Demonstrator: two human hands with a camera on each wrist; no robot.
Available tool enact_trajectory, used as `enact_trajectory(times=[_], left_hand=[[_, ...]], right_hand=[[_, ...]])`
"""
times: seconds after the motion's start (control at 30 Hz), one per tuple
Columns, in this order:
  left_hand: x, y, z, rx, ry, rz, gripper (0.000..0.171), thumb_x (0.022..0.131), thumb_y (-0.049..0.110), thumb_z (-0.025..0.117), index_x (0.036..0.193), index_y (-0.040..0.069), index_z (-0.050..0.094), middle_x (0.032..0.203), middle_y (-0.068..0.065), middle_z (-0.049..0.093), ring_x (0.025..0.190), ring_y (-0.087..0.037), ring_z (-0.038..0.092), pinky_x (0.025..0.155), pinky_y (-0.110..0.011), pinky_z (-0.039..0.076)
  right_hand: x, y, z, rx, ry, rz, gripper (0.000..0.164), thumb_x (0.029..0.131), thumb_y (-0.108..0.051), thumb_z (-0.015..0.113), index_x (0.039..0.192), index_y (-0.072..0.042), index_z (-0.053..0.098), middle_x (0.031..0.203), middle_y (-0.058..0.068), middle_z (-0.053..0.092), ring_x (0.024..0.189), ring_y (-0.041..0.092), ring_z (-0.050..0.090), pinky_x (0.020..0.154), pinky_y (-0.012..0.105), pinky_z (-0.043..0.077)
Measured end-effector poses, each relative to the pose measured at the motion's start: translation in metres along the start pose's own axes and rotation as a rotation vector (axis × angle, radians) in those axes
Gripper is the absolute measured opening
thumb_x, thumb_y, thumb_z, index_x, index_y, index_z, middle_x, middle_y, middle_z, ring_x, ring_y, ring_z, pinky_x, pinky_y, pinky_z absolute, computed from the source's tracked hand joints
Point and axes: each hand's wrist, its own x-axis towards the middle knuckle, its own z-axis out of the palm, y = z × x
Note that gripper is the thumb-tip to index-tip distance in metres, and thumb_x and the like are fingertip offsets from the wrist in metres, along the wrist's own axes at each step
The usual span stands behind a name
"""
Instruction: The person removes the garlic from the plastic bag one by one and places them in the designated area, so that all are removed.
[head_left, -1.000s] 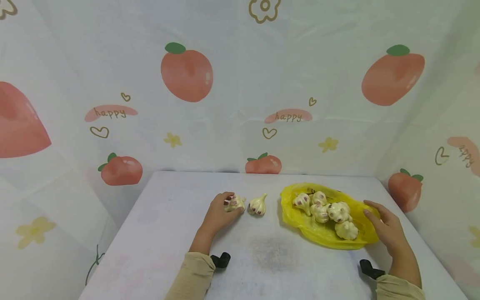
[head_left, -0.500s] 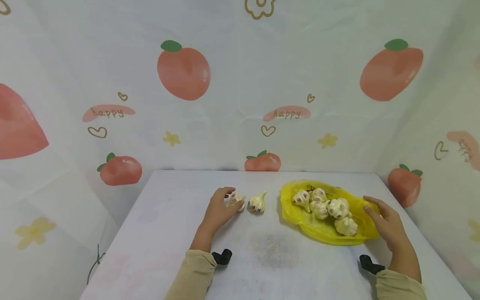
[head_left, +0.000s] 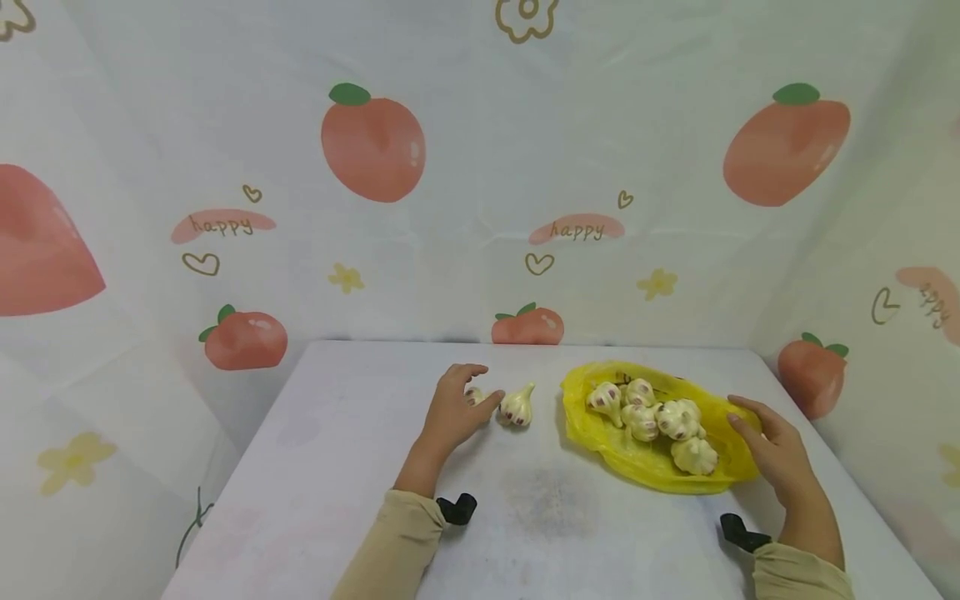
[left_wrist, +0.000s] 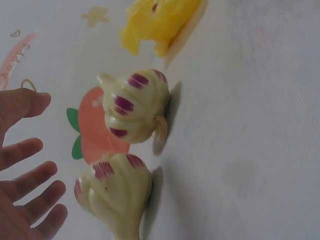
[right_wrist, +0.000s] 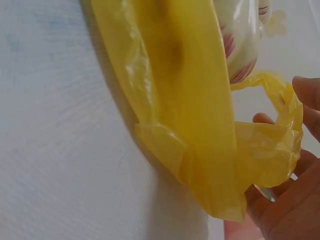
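left garlic bulb (head_left: 474,396): seen on the white table (head_left: 337,442), partly hidden by the left hand (head_left: 453,417) in the head view.
right garlic bulb (head_left: 516,410): set just beside the first one, with its stalk pointed up and away; purple marks are shown on both.
left hand: held close to the two bulbs, with its fingers spread and its thumb kept wide apart from them; whether a bulb is touched cannot be told.
yellow bag (head_left: 630,471): laid on the right part of the table with its mouth wide open; five garlic bulbs (head_left: 640,422) are held inside, bunched together.
right hand (head_left: 780,450): the right edge of the bag is pinched between thumb and fingers.
sleeves (head_left: 401,533): tan, with a small black piece (head_left: 459,508) seen near each wrist.
grey patch (head_left: 547,500): seen on the table, in front of the bag.
cloth (head_left: 450,275): hung behind, printed with red fruits, yellow flowers and hearts.
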Motion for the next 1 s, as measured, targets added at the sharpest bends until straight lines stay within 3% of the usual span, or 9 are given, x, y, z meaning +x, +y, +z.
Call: enact_trajectory(times=[0.33,0.53,1.0], left_hand=[[0.008,0.021,0.015,0.018,-0.029,0.064,0.045,0.092,0.027,0.082,0.131,0.008,0.070,0.130,-0.011,0.068,0.120,-0.030,0.062,0.104,-0.047,0.054],[0.009,0.032,0.026,0.000,-0.072,0.042,0.049,0.095,0.033,0.080,0.136,0.010,0.067,0.137,-0.011,0.066,0.124,-0.032,0.061,0.106,-0.048,0.055],[0.008,0.054,0.059,-0.077,-0.128,0.108,0.048,0.098,0.030,0.077,0.141,0.013,0.063,0.134,-0.008,0.063,0.121,-0.030,0.063,0.106,-0.042,0.054]], right_hand=[[-0.001,-0.002,0.000,0.013,-0.001,0.004,0.066,0.113,-0.044,0.045,0.162,-0.001,0.036,0.169,0.034,0.024,0.155,0.060,0.015,0.121,0.082,0.011],[-0.002,-0.002,0.001,0.012,0.003,0.010,0.067,0.113,-0.045,0.045,0.161,0.001,0.036,0.168,0.035,0.025,0.154,0.061,0.016,0.119,0.083,0.012],[-0.002,-0.001,0.000,0.014,0.009,0.010,0.067,0.113,-0.045,0.045,0.162,0.000,0.035,0.169,0.035,0.025,0.154,0.060,0.016,0.120,0.082,0.012]])
